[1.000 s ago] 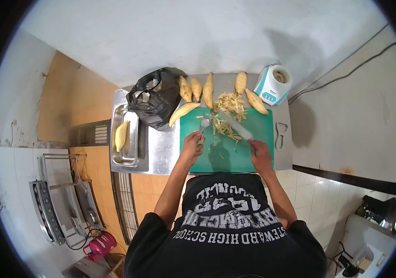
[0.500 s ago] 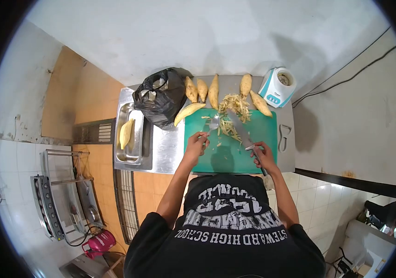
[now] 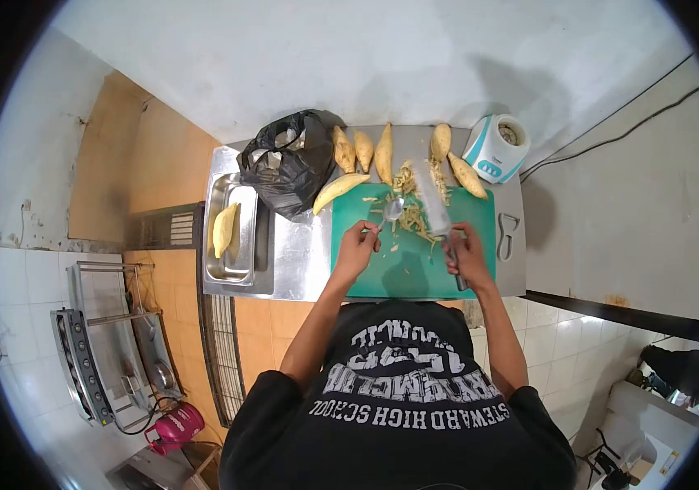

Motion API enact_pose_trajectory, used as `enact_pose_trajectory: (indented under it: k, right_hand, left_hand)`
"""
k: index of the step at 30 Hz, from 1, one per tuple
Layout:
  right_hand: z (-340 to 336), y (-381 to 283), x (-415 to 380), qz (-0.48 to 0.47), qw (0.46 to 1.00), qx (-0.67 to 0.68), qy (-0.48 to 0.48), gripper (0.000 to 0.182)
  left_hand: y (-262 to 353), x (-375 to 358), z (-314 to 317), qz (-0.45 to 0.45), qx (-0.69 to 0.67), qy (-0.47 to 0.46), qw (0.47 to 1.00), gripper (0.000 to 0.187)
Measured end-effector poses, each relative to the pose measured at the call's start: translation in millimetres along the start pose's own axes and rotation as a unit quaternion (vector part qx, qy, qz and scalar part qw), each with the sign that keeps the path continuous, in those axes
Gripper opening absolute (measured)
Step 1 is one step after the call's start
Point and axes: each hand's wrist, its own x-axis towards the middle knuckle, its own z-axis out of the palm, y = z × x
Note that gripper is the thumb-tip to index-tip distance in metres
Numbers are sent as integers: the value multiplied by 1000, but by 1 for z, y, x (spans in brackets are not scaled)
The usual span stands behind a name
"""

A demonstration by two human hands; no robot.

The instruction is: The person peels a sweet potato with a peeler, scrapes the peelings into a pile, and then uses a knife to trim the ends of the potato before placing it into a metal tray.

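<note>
My left hand (image 3: 361,245) is closed on the handle of a metal spoon (image 3: 394,210), its bowl above the green cutting board (image 3: 390,273). In my right hand (image 3: 467,257) is a large knife (image 3: 433,204), gripped by its dark handle; the blade points away from me and is blurred. Around and partly behind the blade lies a heap of pale peelings (image 3: 415,222), spread from the board to its far edge. A peeled yellow sweet potato (image 3: 339,192) rests across the board's far left corner. Several tan, elongated sweet potatoes (image 3: 384,155) lie behind the board.
At the back left stands a black plastic bag (image 3: 288,175). Left of it, a steel pan (image 3: 243,276) holds one yellow sweet potato (image 3: 223,230). A white and teal blender base (image 3: 492,155) stands back right. A metal peeler (image 3: 507,237) lies right of the board.
The knife blade has swung more upright over the peelings, and the heap's far part looks more spread out. The spoon has shifted right, nearer the knife. The camera view has shifted slightly.
</note>
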Motion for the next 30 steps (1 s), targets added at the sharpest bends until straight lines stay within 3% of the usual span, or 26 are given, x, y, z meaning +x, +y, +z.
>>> enact_pose_trajectory:
  k: [2,5,6,7,9,10,12,13,15,18,21,23,25,27,28,30]
  right_hand:
    - [22,-8,-4,29,996,-50,-71,20]
    - [10,15,13,15,987,-159,-3,19]
    - [10,15,17,-122,945,-299,56,19]
    - [10,17,17,-124,945,-297,48,19]
    - [9,16,10,-166,904,-365,150,19]
    - [18,16,9,-164,904,-368,144,19]
    - [38,20,8,-310,869,-360,134,21]
    - [39,23,10,-310,872,-360,121,21]
    - [42,33,14,-369,753,-534,112,23]
    - [19,48,0,-322,732,-594,89,23]
    - [-18,52,-29,-260,761,-588,90,22]
    - [-37,58,-42,-193,817,-529,124,23]
    - [-41,57,-47,-172,839,-498,136,23]
    - [-42,56,-47,-153,858,-464,160,24]
    - [-41,57,-44,-159,871,-436,164,25]
    - [-36,59,-42,-159,881,-409,175,25]
  left_hand:
    - [1,9,2,-4,15,0,1000,12]
    - [27,1,-1,-39,-31,-14,999,14]
    - [24,2,-6,-36,-33,-6,999,14]
    - [18,2,-16,-28,-40,8,999,14]
    - [14,0,-22,-25,-47,24,998,15]
    - [14,3,-17,-58,-56,17,997,16]
    - [18,7,1,-94,-70,18,993,17]
    - [26,8,13,-110,-94,1,989,17]
    - [37,10,15,-140,-138,-30,980,19]
    - [31,17,-16,-173,-224,51,958,20]
    - [28,10,-71,-151,-249,129,948,21]
    - [24,-2,-91,-141,-221,162,951,18]
    - [-2,-11,-105,-128,-128,193,964,20]
    - [-55,-15,-122,-61,65,243,966,24]
    - [-94,-12,-133,52,186,302,934,26]
    - [-102,-19,-139,-15,200,297,934,28]
